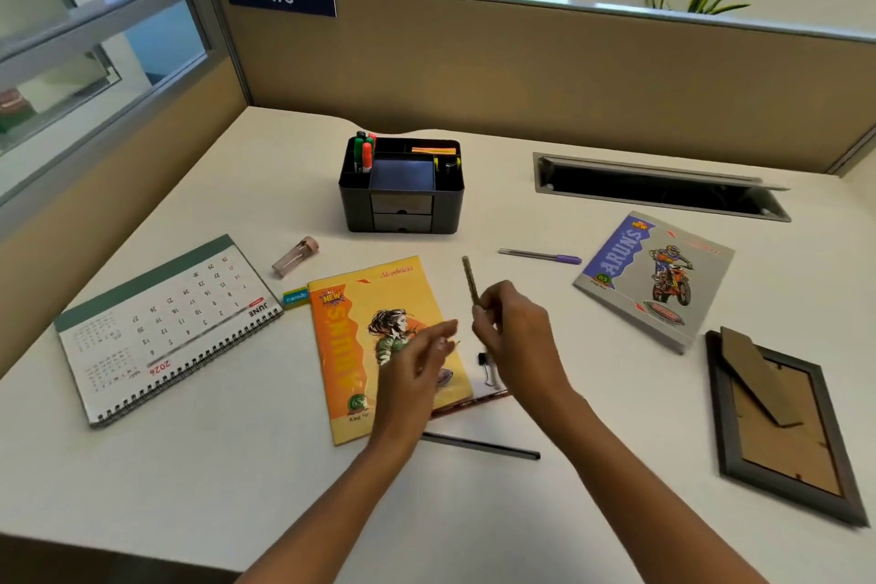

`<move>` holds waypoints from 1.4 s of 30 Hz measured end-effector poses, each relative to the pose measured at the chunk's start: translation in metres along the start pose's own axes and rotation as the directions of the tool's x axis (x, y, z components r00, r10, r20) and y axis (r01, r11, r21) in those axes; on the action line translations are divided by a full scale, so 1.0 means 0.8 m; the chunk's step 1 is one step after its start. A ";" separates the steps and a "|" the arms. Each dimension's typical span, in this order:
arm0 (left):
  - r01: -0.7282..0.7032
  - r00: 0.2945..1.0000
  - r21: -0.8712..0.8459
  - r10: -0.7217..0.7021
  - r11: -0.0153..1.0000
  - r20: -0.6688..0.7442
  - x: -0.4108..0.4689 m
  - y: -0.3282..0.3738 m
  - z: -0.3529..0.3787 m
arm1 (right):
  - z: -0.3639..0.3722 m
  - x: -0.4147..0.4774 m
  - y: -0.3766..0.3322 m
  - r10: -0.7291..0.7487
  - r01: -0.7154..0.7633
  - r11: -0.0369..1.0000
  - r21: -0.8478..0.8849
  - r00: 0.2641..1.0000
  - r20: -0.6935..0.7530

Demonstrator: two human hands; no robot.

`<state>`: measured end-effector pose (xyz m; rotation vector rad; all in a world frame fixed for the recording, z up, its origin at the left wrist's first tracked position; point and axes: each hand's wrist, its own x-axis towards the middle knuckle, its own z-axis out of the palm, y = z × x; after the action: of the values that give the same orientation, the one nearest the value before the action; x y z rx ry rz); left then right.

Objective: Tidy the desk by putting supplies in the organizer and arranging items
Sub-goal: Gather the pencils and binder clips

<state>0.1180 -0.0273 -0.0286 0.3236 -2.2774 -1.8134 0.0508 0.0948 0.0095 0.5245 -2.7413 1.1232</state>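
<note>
Head view. Person leans over the desk. Right hand pinches a brown pencil low on its shaft, tip pointing toward 12 o'clock, raised off the surface. Left hand hovers over the yellow notebook, fingers loose and spread, holding nothing; blurred, so exact finger pose is unclear.

Black organizer sits at 12 o'clock from the hands, well apart. Markers stand in its back-left compartment; front-centre tray looks vacant.

Loose items: purple pen at 1 o'clock, black pencil at 6 o'clock by the notebook's lower edge, a red pencil half under the notebook, a small clear item beside it (cannot identify), eraser and pink-capped tube at 10 o'clock. Calendar at 9 o'clock; grey notebook and face-down picture frame at 3 o'clock.

Risks, as I judge them: the low pinch leaves the pencil top-heavy, so it may swing or slip on the reach. Dropped at an angle, it could glance off the organizer rim, or knock the crowded markers.
</note>
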 end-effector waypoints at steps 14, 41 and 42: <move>0.136 0.989 -0.101 -0.141 0.986 -0.046 0.006 -0.003 -0.079 | 0.037 -0.030 -0.036 0.030 -0.030 0.999 0.025 0.999 0.031; 0.340 0.939 -0.271 -0.307 0.901 0.156 0.019 -0.025 -0.121 | 0.043 -0.100 -0.010 0.248 -0.227 0.967 -0.117 0.942 0.225; 0.354 0.932 -0.282 -0.312 0.892 0.185 0.018 -0.024 -0.119 | 0.045 -0.095 -0.020 0.272 -0.276 0.961 -0.005 0.947 0.173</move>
<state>0.1337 -0.1243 -0.0257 0.5828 -2.0658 -2.3959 0.1277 0.0795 -0.0247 0.2562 -3.0292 1.2154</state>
